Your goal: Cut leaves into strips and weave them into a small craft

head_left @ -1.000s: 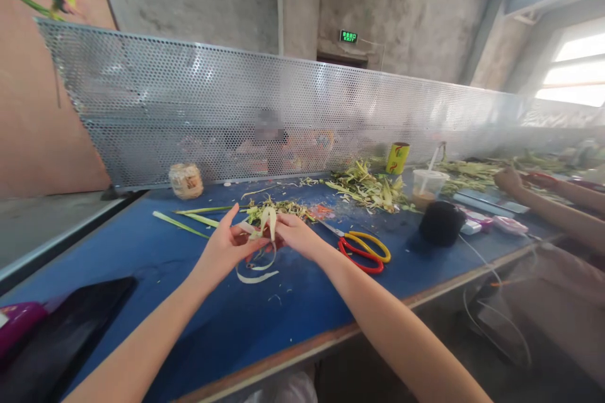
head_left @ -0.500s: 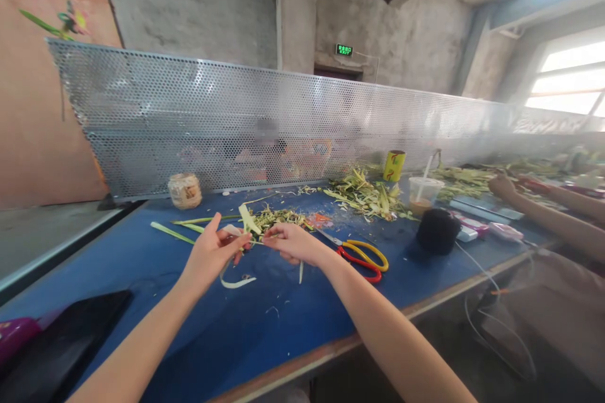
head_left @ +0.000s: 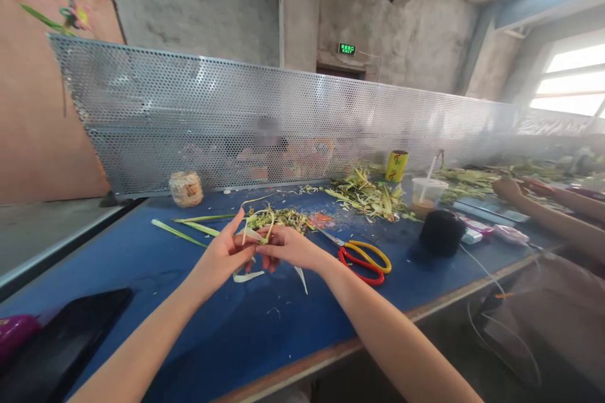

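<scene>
My left hand (head_left: 225, 255) pinches a pale green plant strip (head_left: 253, 235), its thumb raised upward. Close against it, my right hand (head_left: 289, 247) has its fingers closed on the same bundle of strips, thumb and fingertips meeting the left ones. Loose ends hang below both hands, one curling under the left and a white one under the right. Behind the fingers lies a heap of green and yellowish plant scraps (head_left: 283, 220). Scissors (head_left: 362, 258) with one yellow and one red handle rest right of my right hand. Longer green strips (head_left: 177, 233) lie to the left.
On the blue table (head_left: 227, 340) stand a wrapped jar (head_left: 186, 189), a yellow can (head_left: 396, 166), a plastic cup with straw (head_left: 428, 196) and a black yarn roll (head_left: 442, 233). A black tablet-like slab (head_left: 89, 334) lies front left. Another person's arms (head_left: 548, 208) are at right. A perforated metal screen (head_left: 227, 119) runs behind.
My hands have come closer together, the right shifting left to meet the left. The broad pale strip piece that stood up between them has tipped down, and the hanging ends have shifted.
</scene>
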{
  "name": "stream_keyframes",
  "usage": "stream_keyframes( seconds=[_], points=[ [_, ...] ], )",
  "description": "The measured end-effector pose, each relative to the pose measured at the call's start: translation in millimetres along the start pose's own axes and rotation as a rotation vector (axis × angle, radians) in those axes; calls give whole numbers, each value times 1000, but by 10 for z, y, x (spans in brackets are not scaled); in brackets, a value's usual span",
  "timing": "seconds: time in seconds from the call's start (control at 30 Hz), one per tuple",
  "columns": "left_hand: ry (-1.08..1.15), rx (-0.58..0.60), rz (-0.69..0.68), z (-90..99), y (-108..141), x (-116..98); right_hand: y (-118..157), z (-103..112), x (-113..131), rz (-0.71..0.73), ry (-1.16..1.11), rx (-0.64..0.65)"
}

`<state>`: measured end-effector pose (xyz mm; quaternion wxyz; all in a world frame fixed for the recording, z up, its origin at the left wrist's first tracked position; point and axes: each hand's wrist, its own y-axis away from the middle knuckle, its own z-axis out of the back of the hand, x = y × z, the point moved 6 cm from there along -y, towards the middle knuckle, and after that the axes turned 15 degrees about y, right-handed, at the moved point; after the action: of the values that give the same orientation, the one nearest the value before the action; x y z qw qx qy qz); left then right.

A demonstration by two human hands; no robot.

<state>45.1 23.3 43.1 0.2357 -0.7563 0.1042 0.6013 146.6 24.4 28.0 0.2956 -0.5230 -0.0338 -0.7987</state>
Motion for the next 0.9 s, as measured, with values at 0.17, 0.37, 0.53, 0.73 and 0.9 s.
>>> stream_keyframes(
  seconds=[0.17, 0.37, 0.53, 0.73, 0.9],
  points=[
    [-105, 40, -70, 15, -18, -6, -5, -33, -67, -37, -21, 30],
    [-80, 21, -75, 45, -10, -45, 21, -40, -55, -60, -44, 44],
    [-20, -15, -76, 69, -1, -54, 32, -13, -31, -18, -3, 17],
    [52, -18, -12, 60, 5, -24, 26, 102, -2, 32, 28, -154],
    [95, 32, 40, 20, 20, 21, 7, 140, -52, 16, 106, -237]
  ],
)
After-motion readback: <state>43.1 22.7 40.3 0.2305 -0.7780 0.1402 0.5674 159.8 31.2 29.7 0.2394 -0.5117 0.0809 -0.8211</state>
